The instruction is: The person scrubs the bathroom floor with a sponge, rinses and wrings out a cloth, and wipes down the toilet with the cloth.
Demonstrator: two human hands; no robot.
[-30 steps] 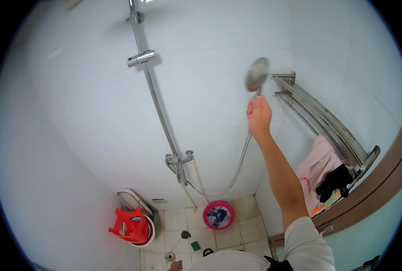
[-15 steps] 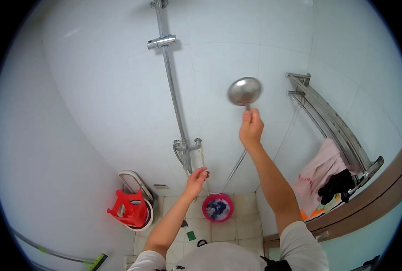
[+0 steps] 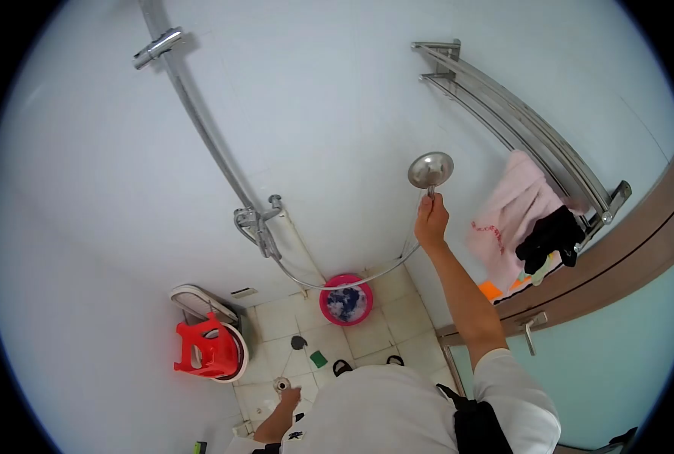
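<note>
My right hand (image 3: 431,221) grips the handle of a round metal shower head (image 3: 431,170), held up in front of the wall. A silver hose (image 3: 344,287) runs from the shower tap (image 3: 255,225) in a loose curve up toward that hand. My left hand (image 3: 292,396) hangs low beside my body over the floor, near a round floor drain (image 3: 282,384); its fingers are too small to make out. A pink basin (image 3: 324,311) on the floor holds dark blue cloth (image 3: 346,303) in sudsy water.
A red plastic stool (image 3: 214,349) rests on a basin at the left wall. At right, a metal towel rack (image 3: 530,106) carries a pink towel (image 3: 507,219) and black cloth (image 3: 549,238), above a door handle (image 3: 533,329). A green pad (image 3: 318,359) lies on the tiles.
My left hand has dropped from beside the tap to low at my side. The view has swung right. My right hand still holds the shower head, and the hose now hangs in a wider curve.
</note>
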